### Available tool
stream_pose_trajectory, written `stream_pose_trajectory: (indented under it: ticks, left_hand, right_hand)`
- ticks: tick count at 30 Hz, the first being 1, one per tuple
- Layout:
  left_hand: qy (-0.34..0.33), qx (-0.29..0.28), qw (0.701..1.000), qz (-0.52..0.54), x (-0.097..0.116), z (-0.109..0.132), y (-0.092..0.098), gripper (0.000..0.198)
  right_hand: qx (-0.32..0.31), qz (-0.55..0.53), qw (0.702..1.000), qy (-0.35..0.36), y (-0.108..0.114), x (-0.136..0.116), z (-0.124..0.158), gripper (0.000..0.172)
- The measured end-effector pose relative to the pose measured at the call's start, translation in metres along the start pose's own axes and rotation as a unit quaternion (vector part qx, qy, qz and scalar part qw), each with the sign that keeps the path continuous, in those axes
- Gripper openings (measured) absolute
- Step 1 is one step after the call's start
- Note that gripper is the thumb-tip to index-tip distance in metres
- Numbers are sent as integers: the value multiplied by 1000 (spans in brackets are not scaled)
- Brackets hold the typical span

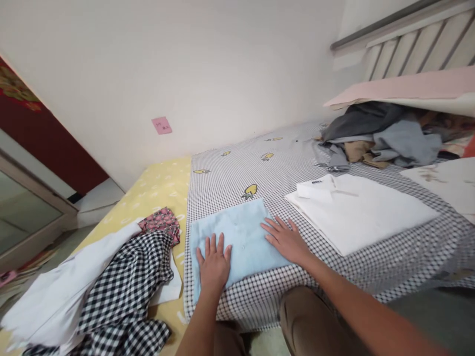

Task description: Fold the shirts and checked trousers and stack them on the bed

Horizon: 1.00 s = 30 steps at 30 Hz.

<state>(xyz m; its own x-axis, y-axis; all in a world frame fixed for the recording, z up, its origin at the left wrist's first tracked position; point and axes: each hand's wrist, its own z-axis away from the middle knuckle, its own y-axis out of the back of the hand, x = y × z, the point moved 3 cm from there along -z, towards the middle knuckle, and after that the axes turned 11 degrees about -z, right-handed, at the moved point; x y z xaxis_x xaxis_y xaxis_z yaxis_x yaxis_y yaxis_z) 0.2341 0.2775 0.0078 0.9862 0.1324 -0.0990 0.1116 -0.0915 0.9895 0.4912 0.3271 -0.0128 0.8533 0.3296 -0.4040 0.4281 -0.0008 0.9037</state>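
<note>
A folded light blue shirt [241,232] lies on the checked bed sheet [282,173] near the front edge. My left hand [213,262] rests flat on its near left part, fingers stretched out. My right hand [284,240] lies flat on its right edge, fingers spread. Neither hand holds anything. A folded white shirt [356,210] lies to the right of the blue one, apart from it.
A heap of black-and-white checked, white and pink patterned clothes [118,282] lies at the left on a yellow sheet [159,185]. Grey and tan garments [382,136] are piled at the back right under pink board. The wall runs behind the bed. My knee [308,316] is at the edge.
</note>
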Motion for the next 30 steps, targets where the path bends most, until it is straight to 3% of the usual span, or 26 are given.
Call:
stream_pose_trajectory:
  ticks: [6, 9, 12, 16, 22, 30]
  left_hand:
    - [7, 15, 1000, -7, 2, 2, 0, 57]
    - [4, 34, 999, -14, 2, 1, -4, 56]
    - [3, 45, 999, -18, 1, 1, -7, 55]
    - [7, 42, 999, -14, 0, 2, -8, 55]
    - [8, 33, 999, 9, 0, 1, -9, 56]
    - [1, -43, 997, 63, -5, 0, 2, 57]
  right_hand:
    - [-63, -23, 996, -60, 18, 0, -10, 52]
    - [16, 5, 996, -82, 41, -22, -20, 54]
    - [104, 27, 994, -28, 53, -56, -35, 54]
    - [99, 26, 995, 17, 32, -77, -61, 55]
    - [-34, 6, 997, -71, -20, -48, -81, 57]
    - [-29, 39, 996, -71, -28, -44, -78, 57]
